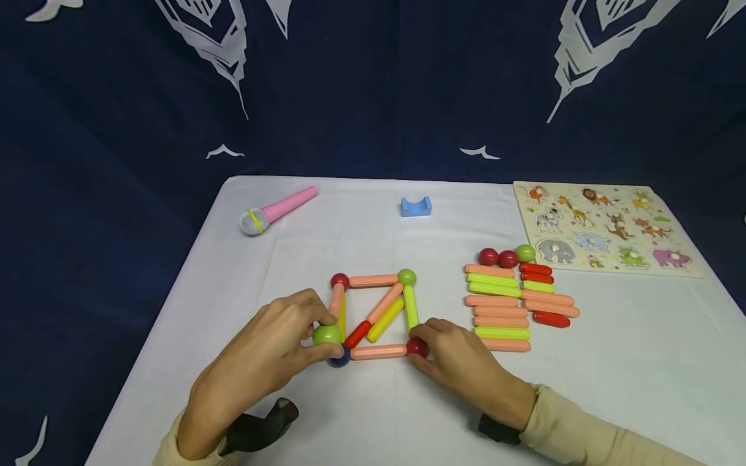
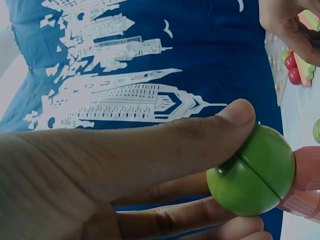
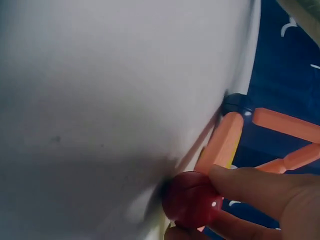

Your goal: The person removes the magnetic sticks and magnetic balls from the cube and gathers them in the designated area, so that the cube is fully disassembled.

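Observation:
A flat four-sided frame of magnetic rods and balls lies on the table. Its corners are a red ball (image 1: 340,279), a green ball (image 1: 406,277), a blue ball (image 1: 340,356) and a dark red ball (image 1: 416,347). My left hand (image 1: 271,343) holds another green ball (image 2: 252,172) between thumb and fingers, above the blue corner. Orange rods (image 2: 306,170) adjoin that ball. My right hand (image 1: 466,366) pinches the dark red corner ball, where an orange rod (image 1: 379,351) and a light green rod (image 1: 410,307) come in.
Spare orange, green and red rods (image 1: 501,312) lie in rows on the right, with several balls (image 1: 508,259) above them. Behind are an animal puzzle board (image 1: 606,226), a blue block (image 1: 416,207) and a pink toy microphone (image 1: 285,208). A yellow rod (image 1: 386,320) lies inside the frame.

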